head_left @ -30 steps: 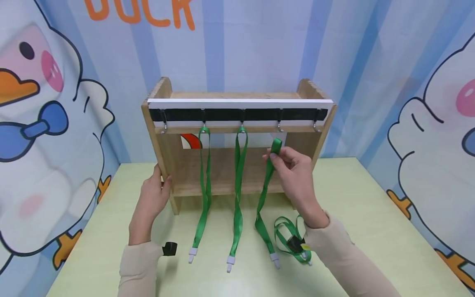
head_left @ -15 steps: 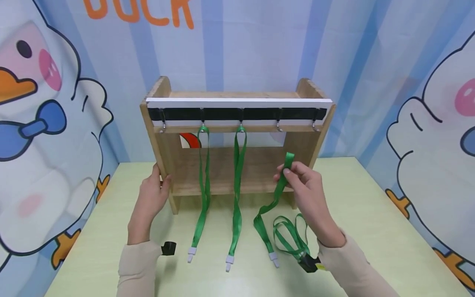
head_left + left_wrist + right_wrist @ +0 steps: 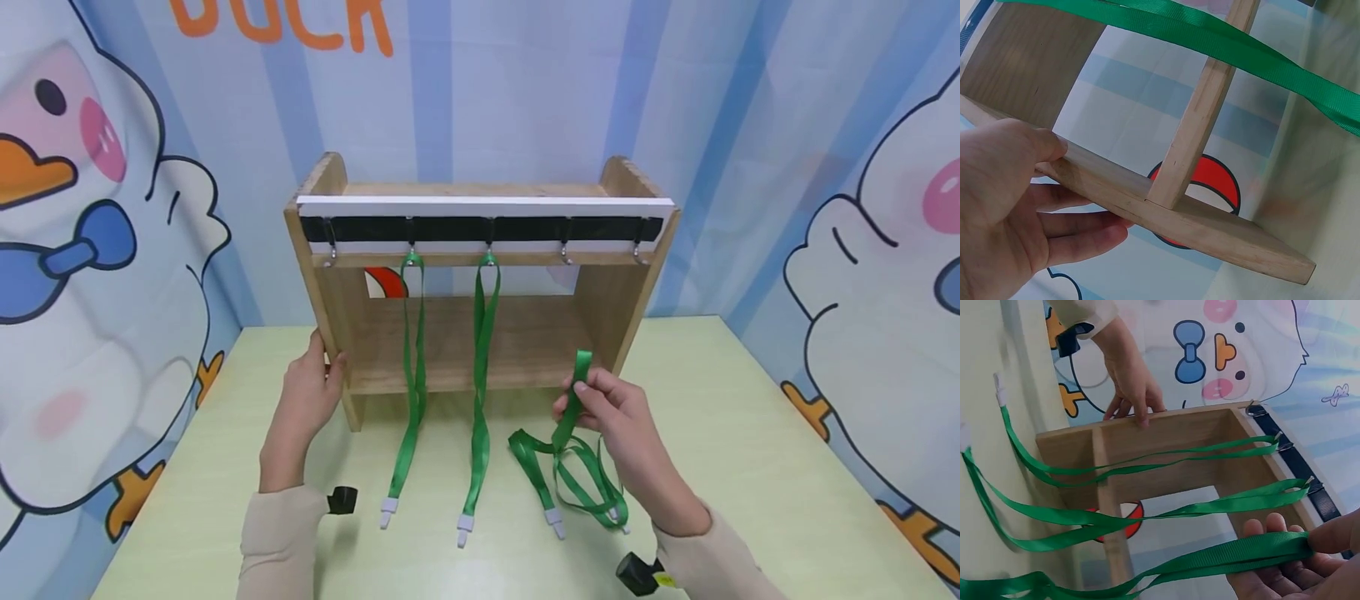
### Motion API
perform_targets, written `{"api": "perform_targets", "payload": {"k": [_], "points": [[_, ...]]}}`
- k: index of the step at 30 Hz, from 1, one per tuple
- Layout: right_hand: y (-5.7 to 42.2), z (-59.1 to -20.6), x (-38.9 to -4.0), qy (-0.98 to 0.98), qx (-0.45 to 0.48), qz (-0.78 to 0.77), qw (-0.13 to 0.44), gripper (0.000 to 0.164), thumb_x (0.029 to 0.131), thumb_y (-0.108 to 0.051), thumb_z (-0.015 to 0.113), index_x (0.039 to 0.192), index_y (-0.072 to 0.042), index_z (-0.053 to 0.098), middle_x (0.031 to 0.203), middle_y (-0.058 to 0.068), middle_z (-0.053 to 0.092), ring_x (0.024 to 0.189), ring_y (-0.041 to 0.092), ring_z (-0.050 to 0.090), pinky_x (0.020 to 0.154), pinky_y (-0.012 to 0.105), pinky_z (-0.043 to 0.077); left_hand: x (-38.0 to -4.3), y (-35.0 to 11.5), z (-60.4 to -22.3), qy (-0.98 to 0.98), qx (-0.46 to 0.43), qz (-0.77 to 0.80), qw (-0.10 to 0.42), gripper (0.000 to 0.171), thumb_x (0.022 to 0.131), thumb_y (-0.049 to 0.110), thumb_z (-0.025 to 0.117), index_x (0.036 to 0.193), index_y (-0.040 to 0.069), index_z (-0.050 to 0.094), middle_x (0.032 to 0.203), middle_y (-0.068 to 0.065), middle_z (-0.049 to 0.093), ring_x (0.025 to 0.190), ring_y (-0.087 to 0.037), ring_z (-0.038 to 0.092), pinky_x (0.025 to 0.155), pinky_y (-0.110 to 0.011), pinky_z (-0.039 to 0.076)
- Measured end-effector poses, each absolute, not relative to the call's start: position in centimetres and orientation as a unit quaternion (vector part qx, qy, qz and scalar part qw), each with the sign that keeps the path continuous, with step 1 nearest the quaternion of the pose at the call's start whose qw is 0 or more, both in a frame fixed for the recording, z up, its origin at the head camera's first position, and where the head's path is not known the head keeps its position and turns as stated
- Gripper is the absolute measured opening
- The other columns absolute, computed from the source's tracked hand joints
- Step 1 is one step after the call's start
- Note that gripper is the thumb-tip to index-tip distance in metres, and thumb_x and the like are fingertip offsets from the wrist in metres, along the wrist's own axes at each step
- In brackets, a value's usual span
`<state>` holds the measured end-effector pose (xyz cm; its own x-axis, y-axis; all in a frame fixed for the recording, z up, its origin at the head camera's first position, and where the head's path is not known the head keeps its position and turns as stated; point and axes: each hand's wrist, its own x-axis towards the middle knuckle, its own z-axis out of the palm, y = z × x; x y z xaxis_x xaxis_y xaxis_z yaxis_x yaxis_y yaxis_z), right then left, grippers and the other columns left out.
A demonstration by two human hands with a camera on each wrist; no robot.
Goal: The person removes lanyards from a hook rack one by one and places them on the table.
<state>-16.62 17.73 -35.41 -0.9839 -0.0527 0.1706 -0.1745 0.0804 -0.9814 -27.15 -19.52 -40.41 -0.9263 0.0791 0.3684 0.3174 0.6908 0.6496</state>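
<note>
Since it is a thin ribbon, the lanyard (image 3: 566, 429), pinched by the right hand (image 3: 611, 406) between thumb and fingers before the rack (image 3: 450, 350), should prove light, limp and hard to damage, best held near its loop. Its clip end trails on the surface (image 3: 750, 433) beside the coil (image 3: 611, 510), which might snag it. Leftward, two hanging straps (image 3: 480, 392) flank the space, while the left hand's (image 3: 309, 387) fingers clasp the rack's side.
</note>
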Motion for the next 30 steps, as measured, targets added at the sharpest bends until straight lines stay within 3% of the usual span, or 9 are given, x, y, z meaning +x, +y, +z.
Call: {"api": "perform_targets", "payload": {"k": [14,30], "points": [[18.8,-39.1,-15.2,-0.718,0.055,0.692,-0.053,0.021,0.107,-0.009,0.047,0.107,0.008,0.059,0.087,0.008,0.068,0.084,0.02,0.069,0.079,0.041,0.059,-27.2,-19.5,-40.5,-0.903,-0.114,-0.38,0.163,0.048,0.108,0.011,0.044,0.147,-0.012,0.028,0.133,-0.042,0.05,0.107,-0.052,0.064,0.076,-0.058,0.059],[17.9,-43.3,-15.8,-0.722,0.047,0.673,-0.155,0.023,0.106,-0.008,0.048,0.109,0.011,0.061,0.086,0.009,0.069,0.076,0.018,0.07,0.064,0.031,0.06,-27.1,-19.4,-40.4,-0.905,-0.107,-0.379,0.159,0.051,0.108,0.01,0.044,0.15,-0.011,0.025,0.137,-0.041,0.048,0.11,-0.053,0.062,0.08,-0.06,0.058]]}}
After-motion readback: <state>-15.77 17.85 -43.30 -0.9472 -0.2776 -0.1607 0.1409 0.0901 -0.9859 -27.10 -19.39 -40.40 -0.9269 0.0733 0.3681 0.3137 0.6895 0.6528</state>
